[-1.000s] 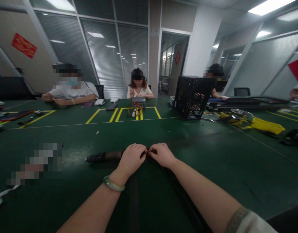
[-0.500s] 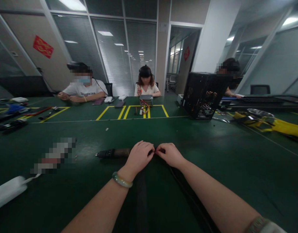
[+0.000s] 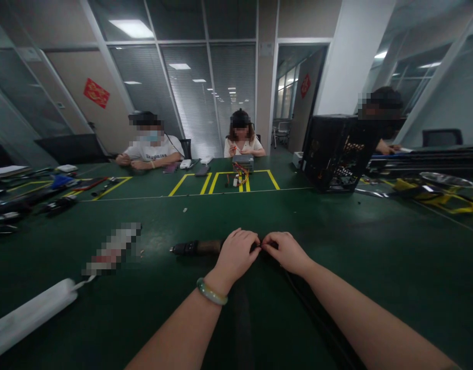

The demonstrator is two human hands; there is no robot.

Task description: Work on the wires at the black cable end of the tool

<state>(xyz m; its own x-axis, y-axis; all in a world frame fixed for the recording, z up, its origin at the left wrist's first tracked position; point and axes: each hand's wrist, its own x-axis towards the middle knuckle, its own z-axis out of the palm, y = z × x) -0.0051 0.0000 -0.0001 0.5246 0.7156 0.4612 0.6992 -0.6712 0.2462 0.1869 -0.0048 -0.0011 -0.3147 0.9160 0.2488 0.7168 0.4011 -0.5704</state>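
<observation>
Left hand (image 3: pixel 235 253): you're curling it nearly closed, pinching a small dark wire end (image 3: pixel 258 247), too small to see clearly.
Right hand (image 3: pixel 284 252): you're closing it in from the other side, gripping that same spot.
Wire position: it's sitting between your fingertips, just above the green workbench (image 3: pixel 375 288).
Left-hand side: a black-tipped tool (image 3: pixel 195 248) is lying just beside your hand, with a white power strip (image 3: pixel 32 318) lying well apart.

Power strip (image 3: pixel 32 318) left of handheld tool (image 3: pixel 195 248)
</observation>
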